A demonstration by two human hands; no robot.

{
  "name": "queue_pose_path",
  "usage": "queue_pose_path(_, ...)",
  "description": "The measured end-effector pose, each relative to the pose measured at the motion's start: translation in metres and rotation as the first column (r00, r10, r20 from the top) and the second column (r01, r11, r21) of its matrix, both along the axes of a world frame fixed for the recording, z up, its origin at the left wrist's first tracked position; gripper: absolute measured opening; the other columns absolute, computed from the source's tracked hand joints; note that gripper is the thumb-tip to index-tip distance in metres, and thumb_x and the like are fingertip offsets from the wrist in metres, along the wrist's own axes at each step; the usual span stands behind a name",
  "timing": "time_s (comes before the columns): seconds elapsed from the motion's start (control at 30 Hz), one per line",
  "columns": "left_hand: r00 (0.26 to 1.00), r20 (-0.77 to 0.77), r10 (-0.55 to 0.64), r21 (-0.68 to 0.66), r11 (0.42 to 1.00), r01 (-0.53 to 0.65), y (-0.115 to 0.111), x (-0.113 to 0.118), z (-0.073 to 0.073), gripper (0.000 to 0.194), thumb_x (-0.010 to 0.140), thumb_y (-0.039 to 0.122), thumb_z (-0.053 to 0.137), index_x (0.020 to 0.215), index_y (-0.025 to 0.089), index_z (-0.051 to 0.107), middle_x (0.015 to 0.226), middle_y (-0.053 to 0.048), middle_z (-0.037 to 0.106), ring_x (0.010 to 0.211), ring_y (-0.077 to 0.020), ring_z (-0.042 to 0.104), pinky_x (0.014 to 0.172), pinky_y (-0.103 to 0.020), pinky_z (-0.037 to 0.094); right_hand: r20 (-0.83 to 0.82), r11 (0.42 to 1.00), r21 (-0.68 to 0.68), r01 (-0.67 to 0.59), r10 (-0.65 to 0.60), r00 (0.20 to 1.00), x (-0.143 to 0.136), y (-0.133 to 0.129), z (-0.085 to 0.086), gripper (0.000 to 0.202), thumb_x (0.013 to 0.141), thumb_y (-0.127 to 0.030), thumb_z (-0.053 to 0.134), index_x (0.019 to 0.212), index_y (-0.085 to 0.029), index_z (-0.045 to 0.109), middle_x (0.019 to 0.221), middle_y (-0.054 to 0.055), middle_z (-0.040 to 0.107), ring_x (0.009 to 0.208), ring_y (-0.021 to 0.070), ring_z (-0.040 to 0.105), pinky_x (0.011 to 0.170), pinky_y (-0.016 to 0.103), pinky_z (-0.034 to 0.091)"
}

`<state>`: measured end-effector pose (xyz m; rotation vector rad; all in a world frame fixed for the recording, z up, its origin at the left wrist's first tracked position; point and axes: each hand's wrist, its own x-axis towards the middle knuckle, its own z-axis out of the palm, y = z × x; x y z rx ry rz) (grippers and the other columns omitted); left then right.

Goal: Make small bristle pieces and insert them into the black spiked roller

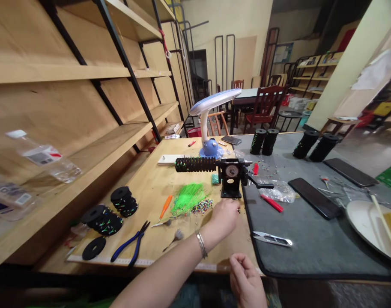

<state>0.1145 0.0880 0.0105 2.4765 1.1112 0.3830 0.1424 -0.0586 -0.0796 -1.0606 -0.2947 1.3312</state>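
My left hand (pixel 225 217), with silver bangles at the wrist, is at the foot of a black hand-cranked winder (pixel 231 177). Its fingers are curled closed; a tiny dark thing shows at the fingertips, too small to name. On the winder's shaft sits a row of black foam spools (pixel 195 164) with bits of green. Near the table's front edge, my right hand (pixel 246 280) is closed, thumb against curled fingers; anything inside is hidden. Left of the winder lie bright green strands (pixel 189 198) and a heap of multicoloured beads (pixel 202 206).
Blue-handled pliers (pixel 135 246), an orange-handled tool (pixel 165 207) and stacked black spools (pixel 102 219) lie to the left. On the grey mat (pixel 294 259) are thread snips (pixel 272 238), a red tool (pixel 272 203), a phone (pixel 314 197) and a plate (pixel 359 214). A desk lamp (pixel 210 147) stands behind.
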Motion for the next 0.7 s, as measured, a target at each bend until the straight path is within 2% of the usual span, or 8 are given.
queue_pose_path(0.1,0.998,-0.067,0.004,-0.009,1.000,-0.005,0.007,0.013,-0.007,0.020,0.081,0.005,0.052,0.089,0.014,0.068,0.091,-0.016,0.068,0.089,-0.0271,0.061,0.081,-0.039,0.045,0.002,1.000,0.011,0.000,0.000,1.000,0.001,-0.001,-0.001,0.052,0.057,-0.062,0.080,0.072,-0.019,0.054,0.045,-0.013,0.031,0.038,0.0022,0.023,0.039,0.016,0.013)
queue_pose_path(0.23,0.994,-0.107,-0.013,-0.031,0.999,0.009,0.012,0.020,-0.011,0.027,0.080,-0.001,0.045,0.086,0.013,0.067,0.089,-0.017,0.066,0.088,-0.0282,0.060,0.081,-0.040,0.045,0.014,0.999,0.035,0.001,-0.001,1.000,0.003,-0.003,0.002,0.049,0.061,-0.061,0.079,0.074,-0.020,0.055,0.047,-0.012,0.036,0.039,0.0028,0.028,0.039,0.016,0.017)
queue_pose_path(0.47,0.998,-0.032,-0.049,-0.061,0.997,0.047,0.013,0.023,-0.013,0.029,0.078,-0.006,0.042,0.087,0.012,0.063,0.092,-0.018,0.063,0.094,-0.0285,0.057,0.088,-0.041,0.042,0.096,0.999,0.039,-0.022,0.018,0.995,0.003,-0.005,0.006,0.050,0.067,-0.064,0.072,0.077,-0.019,0.055,0.043,-0.014,0.031,0.037,0.0030,0.022,0.038,0.016,0.014)
queue_pose_path(0.6,0.994,0.104,-0.036,-0.085,0.995,0.045,0.008,0.011,-0.005,0.023,0.082,-0.001,0.044,0.089,0.014,0.061,0.094,-0.014,0.063,0.094,-0.0263,0.056,0.089,-0.040,0.041,0.154,0.999,0.039,-0.005,-0.001,0.988,0.002,-0.008,0.008,0.049,0.071,-0.065,0.068,0.080,-0.019,0.055,0.042,-0.013,0.034,0.037,0.0040,0.024,0.037,0.016,0.016)
queue_pose_path(0.7,0.971,0.239,0.000,-0.129,0.991,0.032,-0.006,-0.014,0.005,0.018,0.087,0.008,0.047,0.098,0.016,0.059,0.098,-0.009,0.063,0.090,-0.0209,0.057,0.083,-0.033,0.044,0.201,1.000,0.027,0.001,-0.006,0.980,0.003,-0.010,0.011,0.048,0.072,-0.064,0.067,0.082,-0.019,0.056,0.044,-0.010,0.043,0.038,0.0054,0.030,0.038,0.016,0.021)
